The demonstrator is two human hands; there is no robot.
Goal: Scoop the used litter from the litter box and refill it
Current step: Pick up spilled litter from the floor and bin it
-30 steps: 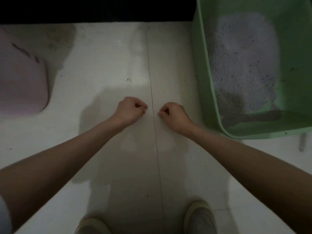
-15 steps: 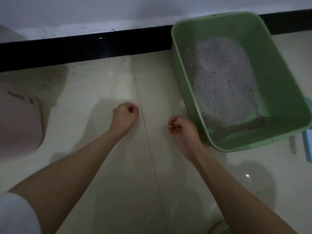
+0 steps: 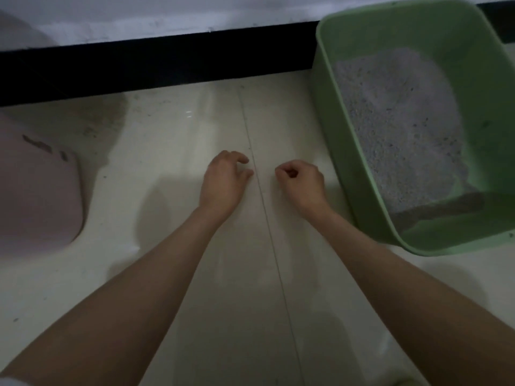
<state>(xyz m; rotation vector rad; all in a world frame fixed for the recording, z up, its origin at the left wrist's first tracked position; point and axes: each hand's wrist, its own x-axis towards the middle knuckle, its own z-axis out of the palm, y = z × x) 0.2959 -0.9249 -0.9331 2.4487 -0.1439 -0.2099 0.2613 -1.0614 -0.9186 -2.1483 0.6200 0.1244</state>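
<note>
A green litter box (image 3: 331, 126) stands on the floor at the right, partly filled with grey litter (image 3: 398, 126). A darker strip lies in the litter near the box's near wall (image 3: 440, 208). Both of my hands hover over the pale floor, left of the box. My left hand (image 3: 223, 176) has loosely bent fingers and holds nothing. My right hand (image 3: 302, 178) has its fingers curled in and is empty too, a short way from the box's left wall.
A pink rounded container (image 3: 36, 196) sits at the left edge. A black baseboard (image 3: 156, 65) and a white wall run along the back. A tile seam (image 3: 264, 207) runs between my hands.
The view tilted up and shifted, bringing the wall and more of the box into sight. My left fist has loosened its fingers. My right hand has curled in again after loosening.
</note>
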